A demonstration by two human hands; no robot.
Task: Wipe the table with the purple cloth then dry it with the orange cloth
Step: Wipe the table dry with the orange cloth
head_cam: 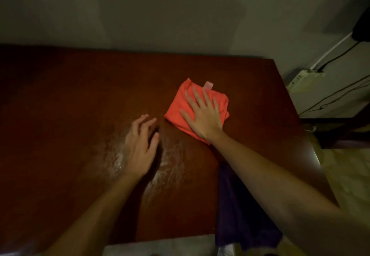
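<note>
Pressing flat, right hand (202,118) spreads on orange cloth (176,107); left hand (140,145) relaxed, empty.

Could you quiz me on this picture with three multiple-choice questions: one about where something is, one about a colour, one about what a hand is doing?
1. Where is the purple cloth?
A. at the table's near edge, under the right forearm
B. by the wall
C. on the floor

2. What colour is the cloth under the right hand?
A. green
B. orange
C. white

3. What is the left hand holding?
A. a bottle
B. a sponge
C. nothing

Answers: 1 A, it lies at the near edge of the table; 2 B, the orange cloth is pressed flat; 3 C, its fingers are loose and empty.
</note>
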